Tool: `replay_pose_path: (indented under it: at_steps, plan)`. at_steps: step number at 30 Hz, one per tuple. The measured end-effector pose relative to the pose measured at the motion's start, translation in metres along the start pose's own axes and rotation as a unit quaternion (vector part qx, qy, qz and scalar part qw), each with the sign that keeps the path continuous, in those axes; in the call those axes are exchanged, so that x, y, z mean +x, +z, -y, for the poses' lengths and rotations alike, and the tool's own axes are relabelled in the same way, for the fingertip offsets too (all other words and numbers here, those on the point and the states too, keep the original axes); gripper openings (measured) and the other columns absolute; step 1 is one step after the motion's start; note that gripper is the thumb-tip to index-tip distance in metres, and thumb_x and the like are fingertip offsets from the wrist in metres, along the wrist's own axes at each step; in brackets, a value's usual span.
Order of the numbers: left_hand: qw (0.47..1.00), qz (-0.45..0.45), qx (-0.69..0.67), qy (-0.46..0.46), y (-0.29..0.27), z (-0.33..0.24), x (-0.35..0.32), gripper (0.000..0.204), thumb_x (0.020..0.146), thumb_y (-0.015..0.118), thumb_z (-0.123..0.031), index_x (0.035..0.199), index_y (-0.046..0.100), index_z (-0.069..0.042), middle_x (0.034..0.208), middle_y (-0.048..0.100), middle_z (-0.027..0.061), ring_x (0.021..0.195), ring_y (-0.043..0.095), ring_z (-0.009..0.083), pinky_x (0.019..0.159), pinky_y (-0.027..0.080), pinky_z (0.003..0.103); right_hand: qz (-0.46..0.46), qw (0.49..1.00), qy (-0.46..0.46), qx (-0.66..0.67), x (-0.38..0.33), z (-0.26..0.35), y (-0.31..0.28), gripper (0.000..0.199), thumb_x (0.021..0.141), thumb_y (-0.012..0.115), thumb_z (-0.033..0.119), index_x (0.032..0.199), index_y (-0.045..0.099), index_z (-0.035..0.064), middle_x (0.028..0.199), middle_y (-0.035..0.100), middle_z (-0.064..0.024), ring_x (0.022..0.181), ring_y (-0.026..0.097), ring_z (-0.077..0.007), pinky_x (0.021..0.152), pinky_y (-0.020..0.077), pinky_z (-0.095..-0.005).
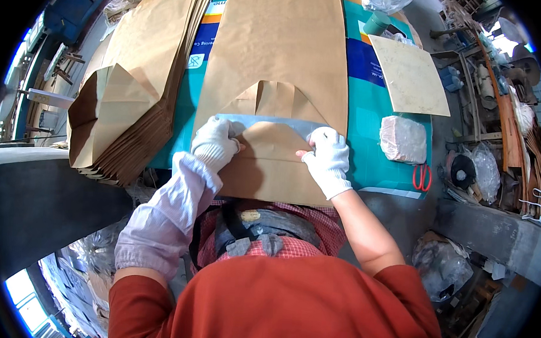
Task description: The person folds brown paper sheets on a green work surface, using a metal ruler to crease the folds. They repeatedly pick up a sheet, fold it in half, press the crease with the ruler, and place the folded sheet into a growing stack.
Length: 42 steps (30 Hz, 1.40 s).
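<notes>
Your white-gloved left hand [215, 143] and right hand [327, 160] grasp opposite ends of a pale strip [270, 119] with curled fingers, across the near part of the brown paper bag [283, 47], between stacked bags [133, 113] at left and red scissors [422, 177] at right.

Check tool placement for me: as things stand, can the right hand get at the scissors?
Probably yes: nothing stands between the right hand and the scissors, whose red handles lie uncovered beside the block. It may first need to release the strip.
</notes>
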<state>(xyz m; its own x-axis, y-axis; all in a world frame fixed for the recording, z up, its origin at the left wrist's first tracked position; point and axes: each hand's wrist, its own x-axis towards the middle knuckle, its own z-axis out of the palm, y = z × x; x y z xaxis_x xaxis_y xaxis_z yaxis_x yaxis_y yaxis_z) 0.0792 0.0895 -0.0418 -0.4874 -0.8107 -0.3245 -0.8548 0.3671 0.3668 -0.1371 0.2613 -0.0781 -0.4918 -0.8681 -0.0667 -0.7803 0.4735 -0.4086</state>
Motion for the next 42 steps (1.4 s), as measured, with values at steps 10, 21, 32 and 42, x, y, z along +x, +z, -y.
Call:
replay_pose_path:
  at_steps: [10,21,32,42]
  plan:
    - [0.984,0.119,0.131,-0.031,-0.039,-0.038,0.071,0.064,0.064,0.093,-0.027,0.122,0.070,-0.011,0.117,0.074,0.0127,0.125,0.062,0.0339,0.110,0.047,0.041,0.074,0.985,0.048,-0.149,0.075,0.022,-0.035,0.063,0.066,0.093,0.047,0.112,0.073,0.0090,0.112,0.072,-0.0148,0.101,0.070,-0.0310,0.089,0.0583,-0.0410]
    - [0.907,-0.066,0.059,0.411,0.018,-0.014,0.010,0.078,0.063,0.086,-0.022,0.134,0.059,-0.005,0.142,0.058,0.0165,0.134,0.052,0.0404,0.115,0.043,0.047,0.010,0.945,-0.326,-0.026,0.020,-0.002,0.009,0.076,0.080,0.077,0.038,0.142,0.058,-0.0016,0.152,0.055,-0.0190,0.144,0.047,-0.0349,0.126,0.0262,-0.0522]
    - [0.993,0.056,0.087,-0.059,-0.035,0.037,0.019,0.070,0.076,0.087,-0.027,0.138,0.061,-0.009,0.157,0.052,0.0118,0.129,0.060,0.0304,0.108,0.048,0.038,-0.082,0.990,-0.103,-0.041,0.030,-0.011,-0.021,0.069,0.062,0.096,0.039,0.115,0.066,0.0061,0.118,0.069,-0.0140,0.103,0.069,-0.0330,0.090,0.0567,-0.0441]
    - [0.965,-0.045,-0.234,-0.106,-0.037,0.082,0.011,0.024,0.087,0.076,-0.009,0.111,0.074,-0.007,0.140,0.069,0.0035,0.090,0.073,0.0201,0.079,0.058,0.037,-0.180,0.975,-0.099,-0.081,0.065,-0.047,-0.019,0.049,0.090,0.075,0.029,0.132,0.065,0.0058,0.133,0.065,-0.0160,0.115,0.065,-0.0380,0.097,0.0541,-0.0482]
